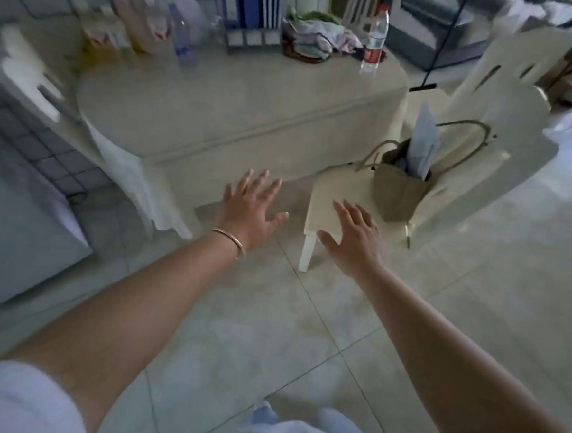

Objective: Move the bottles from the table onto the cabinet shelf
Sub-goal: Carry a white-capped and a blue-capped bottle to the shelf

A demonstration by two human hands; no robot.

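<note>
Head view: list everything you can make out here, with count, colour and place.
table: one, cream, centre.
red-label bottle: one, clear with red cap, upright at the table's far right edge.
blurred bottles: several, clear, count unclear, table's far left.
cloth pile: one, mixed pale colours, far side of table.
chairs: two, cream, right of table.
tote bag: one, khaki, on the nearer chair's seat.
floor: pale tiles.
bracelet: one, gold, left wrist.
left hand: open, fingers spread, holding nothing.
right hand: open, fingers spread, holding nothing.
</note>
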